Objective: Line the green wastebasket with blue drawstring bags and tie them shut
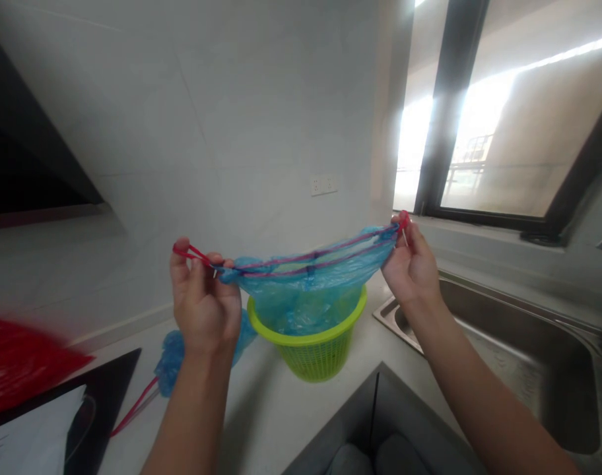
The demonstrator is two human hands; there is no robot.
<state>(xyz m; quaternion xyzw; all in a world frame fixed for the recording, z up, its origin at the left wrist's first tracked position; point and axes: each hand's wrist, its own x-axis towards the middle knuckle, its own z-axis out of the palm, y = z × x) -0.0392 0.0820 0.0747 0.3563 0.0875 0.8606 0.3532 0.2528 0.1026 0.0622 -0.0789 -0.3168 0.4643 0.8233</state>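
Blue plastic of a drawstring bag (353,267) is stretched between two hands, its mouth held above the yellow-green basket (305,340) and its lower part seen within the rim. At ten o'clock from the basket, one bag corner and a red loop (195,251) are pinched in the grip of the left hand (206,310); at two o'clock, the opposite corner is pinched likewise by the right hand (414,270). The thin hem could be torn if the cords were pulled too hard, or the mouth could be bunched narrow by the same tension. The basket, held by neither hand, could be dragged or tipped if the film were snagged on its lattice. At nine o'clock a second blue bundle (171,356) is partly hidden by the left forearm, and its trailing red cord (135,409) might be caught by a sleeve or wrist. Farther out, past the surface (266,422), a black cooktop (107,382) bearing paper (33,435) is found at eight o'clock, while sideways room is limited by a steel sink (509,369) at three.
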